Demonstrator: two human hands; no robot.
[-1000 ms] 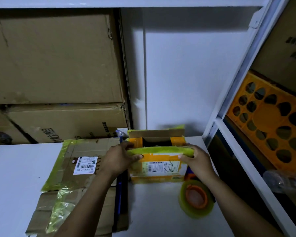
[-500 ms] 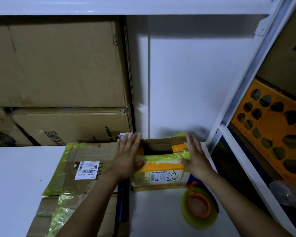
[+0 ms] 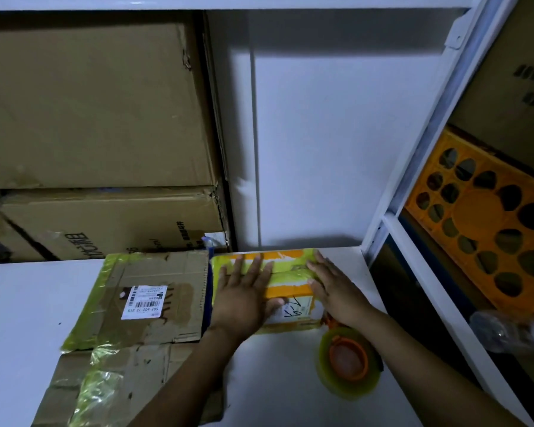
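Small orange box [image 3: 290,269], at the back of the white shelf [image 3: 28,303]. Step: we press its flaps flat, left hand [image 3: 244,300] and right hand [image 3: 336,288] outspread, grasping nothing. Next, probably: tape roll [image 3: 347,362], one hand holding the flaps.

Both forearms [image 3: 191,374] reach forward; the left hand [image 3: 244,298] and right hand [image 3: 336,291] lie flat, palms down, fingers straight, seemingly pressing.
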